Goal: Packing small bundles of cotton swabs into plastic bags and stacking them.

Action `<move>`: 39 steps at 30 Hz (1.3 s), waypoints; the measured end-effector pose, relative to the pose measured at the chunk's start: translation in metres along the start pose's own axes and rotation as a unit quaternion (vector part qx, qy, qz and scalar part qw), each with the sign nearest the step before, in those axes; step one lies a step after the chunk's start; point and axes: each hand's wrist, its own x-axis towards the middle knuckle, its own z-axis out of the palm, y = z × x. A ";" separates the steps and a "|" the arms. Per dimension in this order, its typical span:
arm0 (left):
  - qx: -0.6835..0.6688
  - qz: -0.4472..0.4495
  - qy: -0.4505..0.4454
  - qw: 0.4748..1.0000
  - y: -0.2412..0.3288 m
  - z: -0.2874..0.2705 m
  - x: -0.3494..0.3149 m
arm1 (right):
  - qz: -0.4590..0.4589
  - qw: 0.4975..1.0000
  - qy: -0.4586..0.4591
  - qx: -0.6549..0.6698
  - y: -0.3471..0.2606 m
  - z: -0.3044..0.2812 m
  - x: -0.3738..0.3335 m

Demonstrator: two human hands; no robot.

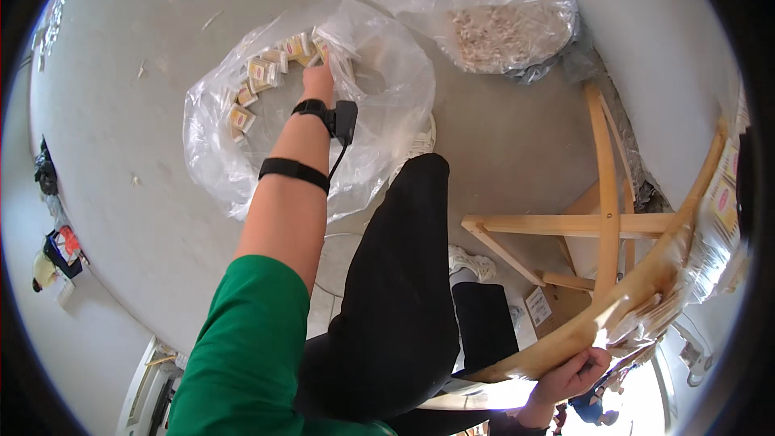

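Observation:
My left arm, in a green sleeve with black straps and a small black device, reaches into a large clear plastic bag (214, 157) on the floor. My left hand (320, 79) is closed at a small yellow-and-white pack (321, 45) inside it; the fingertips are partly hidden. Several similar packs (263, 73) lie along the bag's left and far side. At the lower right, my right hand (571, 376) rests by the curved-looking wooden table edge (533, 357) with its fingers curled. What those fingers hold, if anything, does not show.
Another clear bag (513, 28) full of small pale pieces stands at the far right. A wooden frame of legs (605, 194) and a cardboard box (557, 307) are right of my knees. Plastic-wrapped packs (722, 202) lie on the tabletop at the right rim.

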 end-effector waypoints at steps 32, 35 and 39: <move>-0.137 0.084 -0.023 0.987 0.150 0.036 -0.086 | -0.003 0.993 0.042 -0.113 0.025 -0.036 0.002; -0.457 -0.094 -0.069 0.882 0.150 0.020 -0.109 | -0.002 0.996 0.042 -0.075 0.023 -0.030 0.002; -0.529 -0.078 -0.208 0.819 0.157 0.060 -0.115 | -0.021 0.995 0.030 -0.088 0.024 -0.039 0.004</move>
